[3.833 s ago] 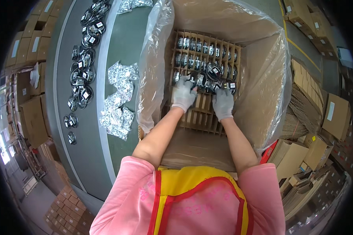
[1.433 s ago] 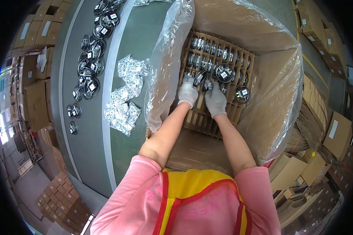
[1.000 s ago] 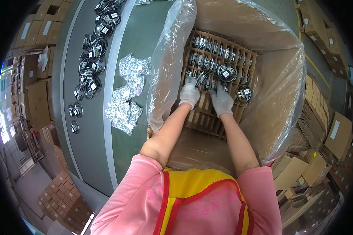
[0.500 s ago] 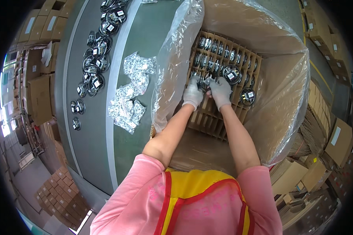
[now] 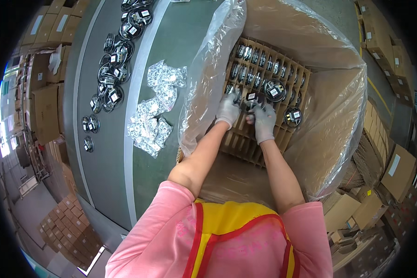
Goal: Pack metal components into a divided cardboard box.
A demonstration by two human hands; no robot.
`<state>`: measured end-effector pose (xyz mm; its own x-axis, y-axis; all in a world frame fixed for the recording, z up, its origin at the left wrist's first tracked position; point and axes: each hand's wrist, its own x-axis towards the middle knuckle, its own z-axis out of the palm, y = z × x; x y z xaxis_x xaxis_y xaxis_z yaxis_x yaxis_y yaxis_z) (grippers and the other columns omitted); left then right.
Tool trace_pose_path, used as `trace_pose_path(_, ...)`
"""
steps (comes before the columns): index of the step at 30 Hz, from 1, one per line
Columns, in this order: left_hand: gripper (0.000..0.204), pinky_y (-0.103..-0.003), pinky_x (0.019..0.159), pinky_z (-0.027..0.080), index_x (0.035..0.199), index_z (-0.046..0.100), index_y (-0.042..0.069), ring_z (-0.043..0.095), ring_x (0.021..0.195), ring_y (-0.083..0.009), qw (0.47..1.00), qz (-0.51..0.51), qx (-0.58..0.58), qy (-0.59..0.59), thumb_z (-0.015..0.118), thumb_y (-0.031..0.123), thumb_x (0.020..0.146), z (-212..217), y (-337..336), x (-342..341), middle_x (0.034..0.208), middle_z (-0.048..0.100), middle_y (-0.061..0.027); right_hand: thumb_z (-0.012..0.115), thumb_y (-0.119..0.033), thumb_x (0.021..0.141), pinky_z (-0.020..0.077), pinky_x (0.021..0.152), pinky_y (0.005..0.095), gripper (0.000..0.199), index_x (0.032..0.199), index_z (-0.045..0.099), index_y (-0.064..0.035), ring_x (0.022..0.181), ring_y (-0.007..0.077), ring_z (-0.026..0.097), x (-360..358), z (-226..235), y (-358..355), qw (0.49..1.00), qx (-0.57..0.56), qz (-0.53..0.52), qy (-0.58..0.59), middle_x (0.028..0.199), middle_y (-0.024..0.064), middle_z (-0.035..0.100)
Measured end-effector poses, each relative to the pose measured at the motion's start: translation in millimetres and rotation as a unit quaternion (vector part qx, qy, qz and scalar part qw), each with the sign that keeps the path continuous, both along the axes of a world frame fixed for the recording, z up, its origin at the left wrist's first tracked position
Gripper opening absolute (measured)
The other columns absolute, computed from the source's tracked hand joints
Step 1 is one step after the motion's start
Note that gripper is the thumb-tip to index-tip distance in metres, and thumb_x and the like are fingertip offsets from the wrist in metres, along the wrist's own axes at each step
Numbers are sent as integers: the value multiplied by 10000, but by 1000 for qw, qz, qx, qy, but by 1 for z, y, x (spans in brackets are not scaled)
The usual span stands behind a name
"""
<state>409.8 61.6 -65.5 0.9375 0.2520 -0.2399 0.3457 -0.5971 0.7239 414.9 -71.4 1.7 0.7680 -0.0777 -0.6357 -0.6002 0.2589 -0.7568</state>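
A large carton point(image 5: 329, 116) with a clear plastic liner stands in front of me, holding a cardboard divider grid point(image 5: 240, 134). Several dark round parts with white labels stand on edge in its far compartments. My right hand point(image 5: 264, 122), in a grey glove, is closed on the near edge of a round black part point(image 5: 253, 98), held label up over the grid. My gloved left hand point(image 5: 228, 110) is at the grid's left side, fingers curled; what they hold is hidden. Two more parts lie flat on the grid: a round part point(image 5: 274, 90) and another round part point(image 5: 292, 116).
Left of the carton runs a conveyor belt point(image 5: 109, 162) carrying several similar round parts with coiled cables point(image 5: 113, 95). Clear bags of small metal pieces point(image 5: 155, 111) lie on the green strip beside it. Stacked cartons point(image 5: 69, 227) and flattened cardboard point(image 5: 343, 208) stand around.
My hands have moved apart, the right one slightly down and right. The round black part between them now shows its label. Belt items have barely moved.
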Motion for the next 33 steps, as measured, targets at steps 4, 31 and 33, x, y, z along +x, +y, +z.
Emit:
trace_pose_path(4,243,-441,816,481,973,606,86,591,946,-402,999,-38,35,4,594,6,744,-2,-3,-7,1023,594,-215,512,-66,911,471,439,265,143,1035,535,1,511,155,589,35,-7,1,993,-13,-110,-27,786,99,600)
trace_pose_path(31,293,-465,833,508,1092,587,134,607,1000,-365,991,-91,97,35,615,109,802,22,-29,1,1252,529,-140,733,-255,724,312,1038,483,574,1239,519,-121,1293,389,356,47,-36,-55,615,-678,355,-189,1400,187,400)
trace_pose_path(33,340,-429,878,490,1140,579,116,599,1017,-364,993,-111,35,30,608,89,802,24,-30,-1,1261,528,-156,708,-181,716,334,1049,443,542,1223,532,-99,1271,401,390,26,-38,-54,651,-650,328,-215,1354,189,444)
